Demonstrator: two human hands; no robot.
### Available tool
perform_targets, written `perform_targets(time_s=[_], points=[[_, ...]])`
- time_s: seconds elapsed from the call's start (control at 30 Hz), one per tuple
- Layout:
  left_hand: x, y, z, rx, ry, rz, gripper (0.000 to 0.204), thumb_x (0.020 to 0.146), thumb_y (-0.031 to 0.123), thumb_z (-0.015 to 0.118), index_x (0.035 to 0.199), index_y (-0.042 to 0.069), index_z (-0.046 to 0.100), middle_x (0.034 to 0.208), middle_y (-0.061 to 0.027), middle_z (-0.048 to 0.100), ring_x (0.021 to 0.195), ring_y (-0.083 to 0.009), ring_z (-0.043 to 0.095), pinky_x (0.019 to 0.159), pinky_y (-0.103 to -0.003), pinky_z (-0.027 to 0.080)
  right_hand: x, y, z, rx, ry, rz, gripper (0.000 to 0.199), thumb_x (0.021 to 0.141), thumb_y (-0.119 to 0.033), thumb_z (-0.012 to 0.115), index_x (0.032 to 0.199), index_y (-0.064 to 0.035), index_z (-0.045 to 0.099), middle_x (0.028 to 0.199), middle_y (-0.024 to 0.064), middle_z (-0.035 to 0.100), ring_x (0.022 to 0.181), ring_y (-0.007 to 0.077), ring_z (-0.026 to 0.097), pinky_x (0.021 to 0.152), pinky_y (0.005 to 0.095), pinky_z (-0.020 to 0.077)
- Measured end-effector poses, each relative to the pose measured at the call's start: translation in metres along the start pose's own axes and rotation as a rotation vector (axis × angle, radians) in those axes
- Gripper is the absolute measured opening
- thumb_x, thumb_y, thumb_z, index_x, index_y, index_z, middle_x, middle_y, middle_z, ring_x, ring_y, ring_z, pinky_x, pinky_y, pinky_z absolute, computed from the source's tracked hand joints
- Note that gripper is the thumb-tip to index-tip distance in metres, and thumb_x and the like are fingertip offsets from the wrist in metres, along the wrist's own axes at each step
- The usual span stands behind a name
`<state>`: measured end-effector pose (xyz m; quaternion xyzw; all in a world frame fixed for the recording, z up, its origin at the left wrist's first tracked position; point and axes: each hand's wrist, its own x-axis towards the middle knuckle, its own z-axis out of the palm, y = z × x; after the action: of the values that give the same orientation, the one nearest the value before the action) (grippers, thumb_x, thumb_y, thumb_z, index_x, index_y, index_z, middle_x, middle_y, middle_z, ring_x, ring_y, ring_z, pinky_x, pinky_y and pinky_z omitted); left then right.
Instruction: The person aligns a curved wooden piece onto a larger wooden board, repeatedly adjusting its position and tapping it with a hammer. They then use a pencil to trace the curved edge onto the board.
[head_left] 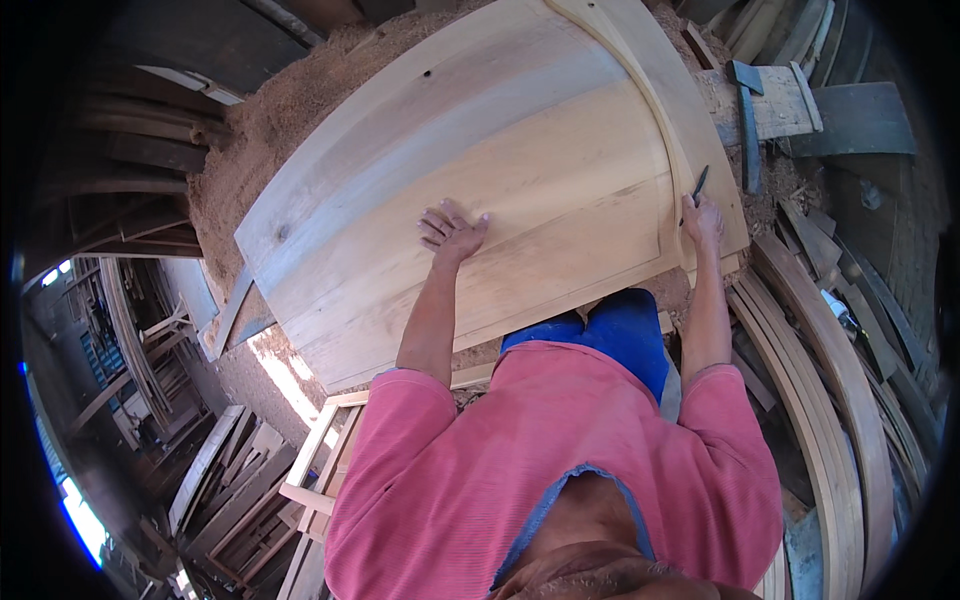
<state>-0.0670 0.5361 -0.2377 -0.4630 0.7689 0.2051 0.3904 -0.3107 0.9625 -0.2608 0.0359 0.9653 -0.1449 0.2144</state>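
A large wooden panel made of joined boards lies in front of me. A curved raised moulding runs along its right side. Over the panel's middle, my left hand is open with fingers spread and nothing in it; whether it touches the wood I cannot tell. Near the panel's lower right corner, my right hand is closed around a slim dark pencil-like tool. The tool's upper end sticks out past the fingers, beside the moulding. Part of its length is hidden in the fist.
Sawdust and shavings are heaped at the far left. An axe-like tool rests by a board at the far right. Curved wooden strips stand close on my right. A wooden frame and stacked offcuts are at lower left.
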Motion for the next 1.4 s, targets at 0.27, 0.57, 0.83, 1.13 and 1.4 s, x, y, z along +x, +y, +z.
perform_targets(time_s=[0.27,0.57,0.83,1.13,1.4], points=[[0.008,-0.002,0.005,-0.014,0.052,0.023,0.118,0.089,0.081,0.04,0.16,0.007,-0.016,0.161,-0.0327,-0.026,0.148,-0.0508,-0.029,0.117,-0.066,-0.012,0.012,0.051,0.012,0.383,0.018,-0.022,0.042,0.098,-0.04,0.059,0.096,0.0014,0.068,0.081,0.0135,0.069,0.072,0.0283,0.066,0.071,0.0413,0.0521],[0.022,-0.018,0.029,-0.022,0.184,0.035,0.115,0.09,0.079,0.04,0.161,0.006,-0.015,0.161,-0.0344,-0.025,0.147,-0.0523,-0.029,0.116,-0.069,-0.011,-0.044,0.11,-0.035,0.821,0.08,0.358,0.034,0.101,-0.034,0.058,0.091,-0.0022,0.065,0.07,0.0014,0.059,0.057,0.0103,0.054,0.051,0.0277,0.0437],[0.03,-0.022,0.058,-0.131,0.468,0.153,0.112,0.092,0.07,0.052,0.161,0.005,-0.006,0.161,-0.0381,-0.017,0.148,-0.0564,-0.021,0.117,-0.068,-0.007,-0.048,0.227,-0.018,0.203,0.192,0.224,0.046,0.097,-0.039,0.061,0.076,0.0023,0.062,0.066,0.013,0.059,0.067,0.026,0.061,0.067,0.0432,0.0459],[-0.129,0.077,0.133,-0.979,-0.628,0.699,0.041,0.107,0.038,0.052,0.125,0.004,0.066,0.116,-0.0081,0.071,0.114,-0.0172,0.062,0.101,-0.034,0.045,-0.02,0.248,-0.01,0.051,0.095,0.224,0.046,0.097,-0.041,0.061,0.086,0.0042,0.064,0.08,0.0248,0.066,0.079,0.0383,0.065,0.076,0.0475,0.0479],[-0.169,0.161,0.296,-1.507,-1.055,0.088,0.06,0.094,0.035,0.075,0.142,0.007,0.051,0.142,-0.0165,0.056,0.124,-0.0249,0.059,0.103,-0.041,0.048,0.035,0.24,-0.03,-0.015,-0.036,0.112,0.041,0.097,-0.037,0.061,0.089,0.0031,0.065,0.093,0.031,0.066,0.094,0.0488,0.063,0.081,0.0515,0.0476]])
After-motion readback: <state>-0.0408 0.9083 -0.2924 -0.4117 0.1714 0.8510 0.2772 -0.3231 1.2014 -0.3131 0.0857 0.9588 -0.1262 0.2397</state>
